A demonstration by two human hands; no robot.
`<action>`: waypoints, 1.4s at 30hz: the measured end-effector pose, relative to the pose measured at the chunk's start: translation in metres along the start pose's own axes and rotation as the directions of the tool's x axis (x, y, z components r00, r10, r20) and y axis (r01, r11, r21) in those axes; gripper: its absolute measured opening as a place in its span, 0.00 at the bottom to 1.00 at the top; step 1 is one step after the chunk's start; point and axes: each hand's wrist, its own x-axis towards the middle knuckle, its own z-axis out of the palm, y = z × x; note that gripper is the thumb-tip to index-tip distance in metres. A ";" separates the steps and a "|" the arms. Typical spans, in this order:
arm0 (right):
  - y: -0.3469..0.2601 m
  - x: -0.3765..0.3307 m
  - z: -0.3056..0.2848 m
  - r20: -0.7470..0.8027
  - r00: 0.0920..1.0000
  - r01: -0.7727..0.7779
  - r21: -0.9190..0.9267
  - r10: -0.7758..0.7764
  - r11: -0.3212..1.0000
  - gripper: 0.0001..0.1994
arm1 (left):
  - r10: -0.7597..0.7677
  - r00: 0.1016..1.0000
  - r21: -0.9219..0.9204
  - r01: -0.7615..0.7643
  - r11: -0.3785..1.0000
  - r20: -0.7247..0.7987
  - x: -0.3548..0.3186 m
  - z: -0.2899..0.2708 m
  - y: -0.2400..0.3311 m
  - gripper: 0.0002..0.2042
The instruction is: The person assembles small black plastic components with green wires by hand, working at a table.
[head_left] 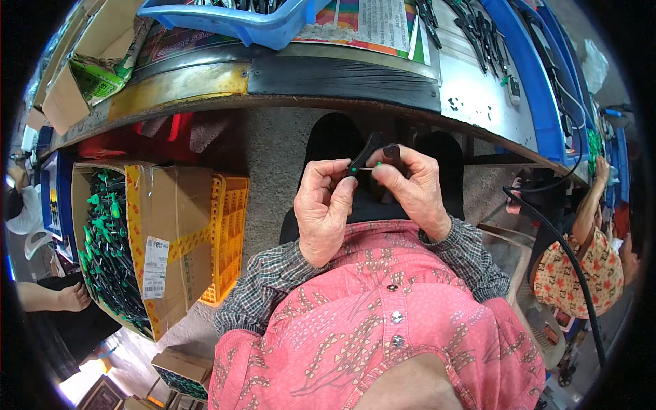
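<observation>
Over my lap, my left hand (322, 213) pinches a slim black plastic part (366, 153) with a small green dot on it, between thumb and fingers. My right hand (413, 190) is closed close beside it. A thin pale pin (366, 169) with a green end spans the gap from the black part to my right thumb and fingertips. Another dark piece (391, 150) sticks up at my right fingers; how it is gripped is partly hidden.
Ahead runs the worn bench edge (342, 78), with a blue tray (232, 26) and black tools (482, 37) on it. Left stands a cardboard box (181, 239) of black-and-green parts, against a yellow crate (229, 239). A black cable (557, 236) hangs right, near another person's arm (593, 201).
</observation>
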 end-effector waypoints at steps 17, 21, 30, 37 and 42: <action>0.006 -0.003 -0.004 -0.002 1.000 -0.019 0.033 0.019 0.999 0.10 | 0.070 0.997 0.067 -0.069 0.995 -0.012 0.004 0.003 -0.004 0.10; -0.008 -0.003 -0.001 0.045 0.995 -0.087 0.051 0.085 0.995 0.09 | -0.008 0.996 0.062 0.014 0.998 -0.092 -0.006 0.004 0.011 0.10; 0.003 -0.004 -0.008 0.030 0.999 -0.035 0.035 0.034 0.999 0.13 | 0.064 0.998 0.054 -0.064 0.997 0.001 -0.001 0.002 0.002 0.09; -0.004 -0.003 -0.005 0.049 0.999 0.015 -0.033 -0.014 0.999 0.10 | 0.105 0.994 0.104 -0.103 0.989 -0.014 0.000 0.001 0.003 0.10; -0.002 -0.003 -0.005 0.046 0.998 0.038 0.014 -0.039 0.999 0.09 | 0.042 0.999 0.026 -0.041 0.999 -0.022 0.000 0.002 0.008 0.12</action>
